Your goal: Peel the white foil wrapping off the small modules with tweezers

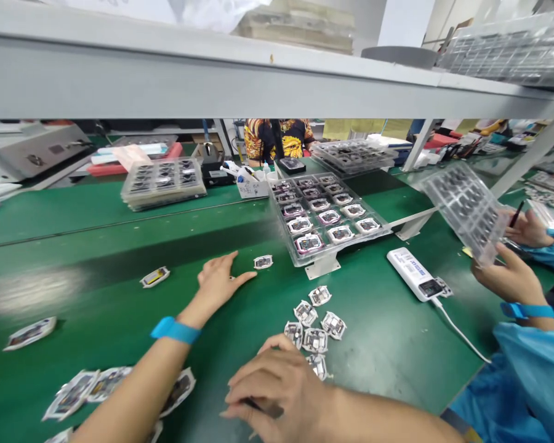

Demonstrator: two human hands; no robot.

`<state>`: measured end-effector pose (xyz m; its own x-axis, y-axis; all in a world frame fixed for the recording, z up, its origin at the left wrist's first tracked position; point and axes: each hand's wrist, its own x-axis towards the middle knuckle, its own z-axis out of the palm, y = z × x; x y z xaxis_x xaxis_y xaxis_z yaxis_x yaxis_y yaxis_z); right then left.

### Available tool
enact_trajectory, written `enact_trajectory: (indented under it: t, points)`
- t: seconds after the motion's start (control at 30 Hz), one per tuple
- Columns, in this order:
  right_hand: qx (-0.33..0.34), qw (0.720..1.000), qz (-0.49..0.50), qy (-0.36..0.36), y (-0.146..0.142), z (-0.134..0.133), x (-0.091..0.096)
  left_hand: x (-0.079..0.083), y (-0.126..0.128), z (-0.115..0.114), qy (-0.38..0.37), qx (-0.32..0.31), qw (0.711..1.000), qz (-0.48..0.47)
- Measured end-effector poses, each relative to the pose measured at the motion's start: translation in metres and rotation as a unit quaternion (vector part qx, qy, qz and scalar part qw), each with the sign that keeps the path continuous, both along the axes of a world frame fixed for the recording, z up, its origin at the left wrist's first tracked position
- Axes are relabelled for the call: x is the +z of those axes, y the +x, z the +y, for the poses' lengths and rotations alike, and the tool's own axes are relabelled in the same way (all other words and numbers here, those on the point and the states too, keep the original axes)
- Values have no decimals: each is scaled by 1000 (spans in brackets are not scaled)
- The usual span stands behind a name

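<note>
My left hand [218, 282] is stretched out over the green bench with thumb and fingers apart, holding nothing. Just beyond its thumb lies a small white-framed electronic part [263, 262]. In the foreground my right hand [284, 391] is curled with its fingers closed; a dark bit shows between them, too little of it to name. Past its knuckles lies a loose group of similar white-framed parts [315, 340], partly covered by the hand. More of these parts [72, 394] lie under and beside my left forearm. Another, with a yellow patch [155, 277], rests left of my left hand.
A clear tray [295, 257] of parts in rows sits raised on white brackets. Right of it lies a white power bank [413, 274] with a cable. A co-worker's hands [512, 280] hold a tilted clear tray [466, 209]. Overhead runs a grey shelf [258, 74].
</note>
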<state>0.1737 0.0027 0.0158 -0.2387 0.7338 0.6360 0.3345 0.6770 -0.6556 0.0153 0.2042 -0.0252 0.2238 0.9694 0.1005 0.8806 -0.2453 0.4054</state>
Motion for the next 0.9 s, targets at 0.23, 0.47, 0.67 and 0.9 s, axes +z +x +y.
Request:
enact_trajectory:
  t: [0.23,0.47,0.67,0.9]
  points:
    - [-18,998,23,57,-5,1,-10,7,-58,-3,-52,-10,997,-53]
    - [-37,996,80,18,-4,5,-12,18,-51,-49,-77,34,973,-217]
    - [-76,963,231,-116,-1,6,-5,37,-29,-137,-197,30,890,-409]
    - [-81,936,252,-232,-5,10,-19,46,-14,-198,-315,98,770,-546]
